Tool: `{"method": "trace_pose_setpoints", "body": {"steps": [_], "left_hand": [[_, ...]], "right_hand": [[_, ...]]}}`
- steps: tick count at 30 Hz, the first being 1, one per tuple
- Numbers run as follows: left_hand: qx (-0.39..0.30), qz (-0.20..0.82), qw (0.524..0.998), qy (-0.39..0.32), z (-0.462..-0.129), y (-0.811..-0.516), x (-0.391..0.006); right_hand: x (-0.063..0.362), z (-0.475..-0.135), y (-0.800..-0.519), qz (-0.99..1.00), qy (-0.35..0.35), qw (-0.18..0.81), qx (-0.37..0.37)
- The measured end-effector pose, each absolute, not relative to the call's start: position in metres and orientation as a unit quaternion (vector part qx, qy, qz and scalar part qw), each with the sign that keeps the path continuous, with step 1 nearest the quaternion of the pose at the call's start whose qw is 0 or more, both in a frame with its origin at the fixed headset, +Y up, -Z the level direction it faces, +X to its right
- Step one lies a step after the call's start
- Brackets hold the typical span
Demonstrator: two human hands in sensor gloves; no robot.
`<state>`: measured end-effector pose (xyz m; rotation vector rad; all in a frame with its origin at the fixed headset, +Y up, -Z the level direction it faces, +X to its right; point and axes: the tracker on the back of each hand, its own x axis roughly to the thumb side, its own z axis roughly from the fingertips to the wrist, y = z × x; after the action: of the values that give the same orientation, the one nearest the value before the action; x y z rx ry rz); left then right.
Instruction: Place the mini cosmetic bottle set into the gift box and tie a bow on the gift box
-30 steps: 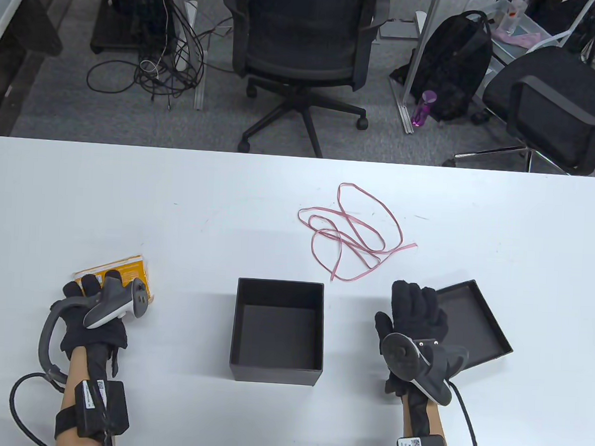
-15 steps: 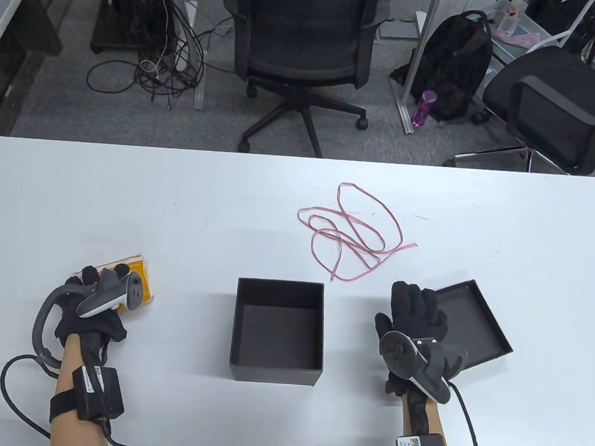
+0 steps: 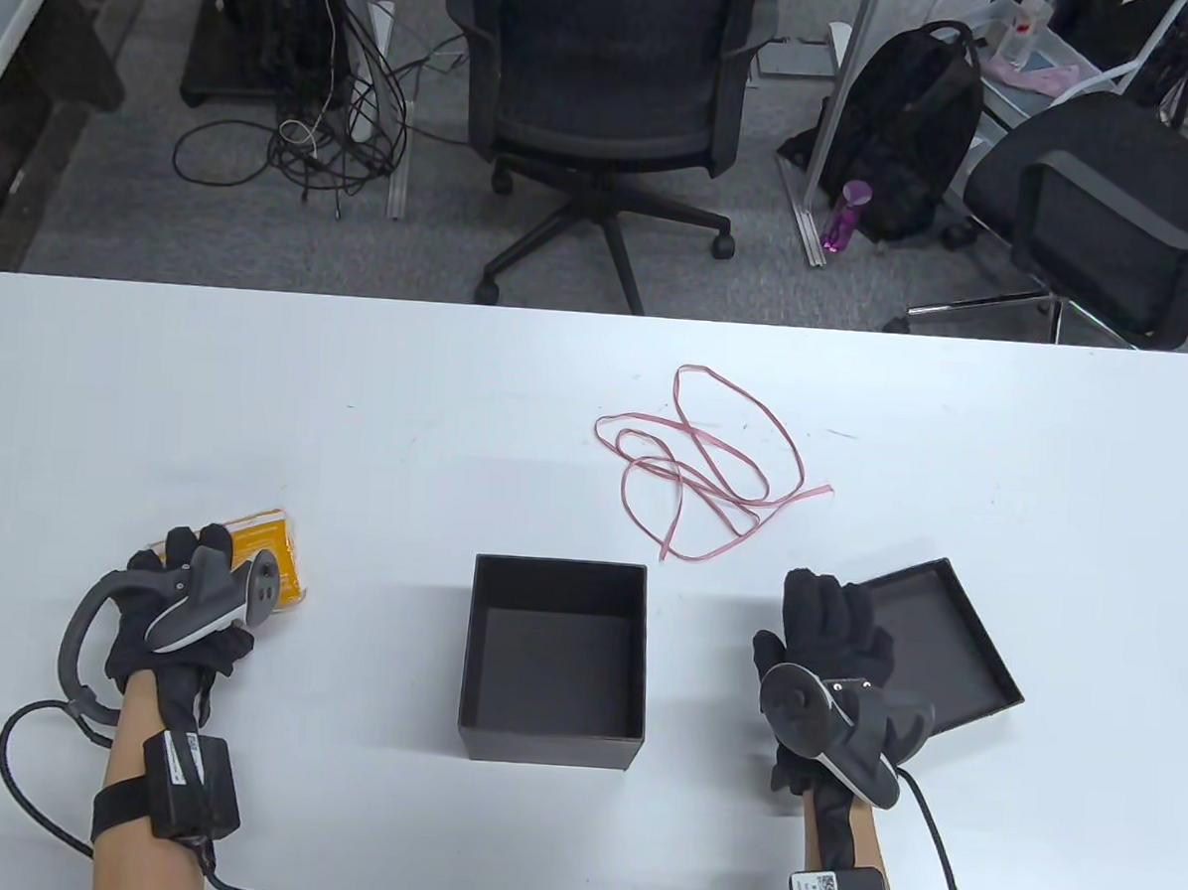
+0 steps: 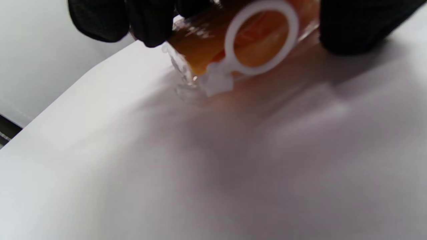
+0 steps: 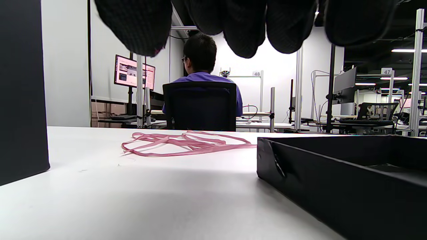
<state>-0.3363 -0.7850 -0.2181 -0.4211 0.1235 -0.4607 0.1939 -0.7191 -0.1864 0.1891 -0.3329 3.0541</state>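
Left hand [image 3: 182,612] near the tabletop's front-left corner, fingers [image 4: 150,23] curled over the orange cosmetic bottle set pouch [image 3: 270,547], thumb on one side and fingers on the other in the left wrist view, gripping it; pouch's clear plastic edge and white ring pull [image 4: 260,36] just at the white surface, whether touching or lifted cannot be told.

Right hand [image 3: 832,646] toward the front-right, fingers straight and relaxed, holding nothing; fingertips over the near-left corner of the black lid [image 3: 952,643], contact not clear; lid lying inner side up.

Open black gift box [image 3: 555,662] at the front middle of the tabletop [image 3: 357,403], between both hands, nothing seen inside; pouch well apart from it, to the left.

Pink ribbon [image 3: 703,461] in loose loops toward the middle, beyond the box and the lid, touching neither.

Past the far edge: grey carpet, a black office chair [image 3: 608,78], tangled cables [image 3: 311,142], a black backpack [image 3: 909,133] with a purple bottle [image 3: 843,214] beside it; in the right wrist view, a seated person [image 5: 203,76] in a purple shirt facing monitors.
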Motion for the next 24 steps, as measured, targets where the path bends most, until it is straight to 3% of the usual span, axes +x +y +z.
{"method": "trace_pose_setpoints", "body": {"steps": [8, 18, 24], "left_hand": [[-0.111, -0.253, 0.959, 0.063, -0.214, -0.791, -0.337], [-0.054, -0.128, 0.984, 0.110, -0.208, -0.774, -0.349], [0.034, 0.054, 0.992, 0.109, -0.205, -0.736, -0.328]], "right_hand": [[0.195, -0.186, -0.720, 0.992, -0.109, 0.029, 0.060], [0.193, -0.185, -0.719, 0.992, -0.110, 0.020, 0.061], [0.196, -0.185, -0.718, 0.992, -0.115, 0.026, 0.056]]}}
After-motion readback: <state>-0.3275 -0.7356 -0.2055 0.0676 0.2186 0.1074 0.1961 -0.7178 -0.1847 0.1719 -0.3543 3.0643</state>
